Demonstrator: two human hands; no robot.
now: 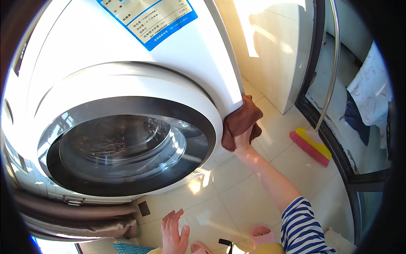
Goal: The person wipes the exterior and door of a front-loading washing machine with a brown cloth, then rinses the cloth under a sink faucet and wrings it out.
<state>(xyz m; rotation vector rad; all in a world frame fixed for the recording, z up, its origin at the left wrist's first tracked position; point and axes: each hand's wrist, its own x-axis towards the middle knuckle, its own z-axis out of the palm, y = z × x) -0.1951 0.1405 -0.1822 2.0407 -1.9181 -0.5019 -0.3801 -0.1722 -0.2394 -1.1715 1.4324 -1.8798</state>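
Note:
A white front-loading washing machine (203,63) fills the left and middle of the head view, its round door (133,177) closed, with a dark rim and clear glass. At the machine's right front edge, my right hand (243,139) holds a brown cloth (242,119) against the side of the casing; the cloth covers most of the fingers. My left hand (175,231) is held low at the bottom middle, below the door, with its fingers apart and nothing in it. A blue and cream label (165,22) bearing writing is on the machine's front.
A pink and yellow broom (311,146) stands by the dark door frame (341,155) on the right. Brown curtains (76,219) hang at lower left, near a floor drain (144,208). Pink slippers (263,235) are on the tiled floor (228,197); patterned fabric (371,92) hangs far right.

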